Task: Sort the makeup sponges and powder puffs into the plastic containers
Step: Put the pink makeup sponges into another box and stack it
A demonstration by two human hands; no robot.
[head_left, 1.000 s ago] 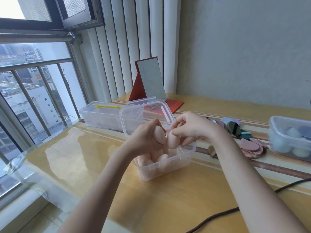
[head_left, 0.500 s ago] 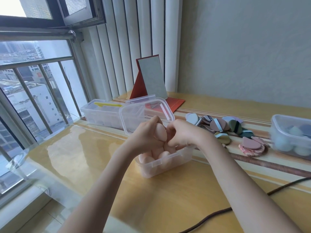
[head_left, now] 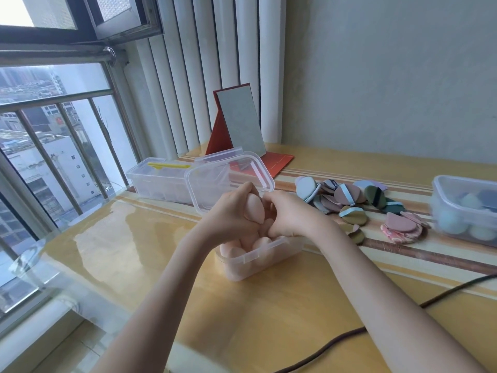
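The left hand [head_left: 231, 211] is curling its fingers snugly round a pink makeup sponge [head_left: 253, 211], the sponge's long axis standing nearly upright with its narrow end up, while the right hand [head_left: 287, 216] is pressing in beside it, fingers bunched — on what, if anything, I cannot tell. Both are hovering directly over the open container [head_left: 258, 255], already crowded with pink sponges, so the drop lies straight down and the left hand is the one placed to make it. Off to the right, powder puffs [head_left: 347, 196] are lying loose on the table [head_left: 269, 319] near a second container [head_left: 468, 211] holding bluish sponges.
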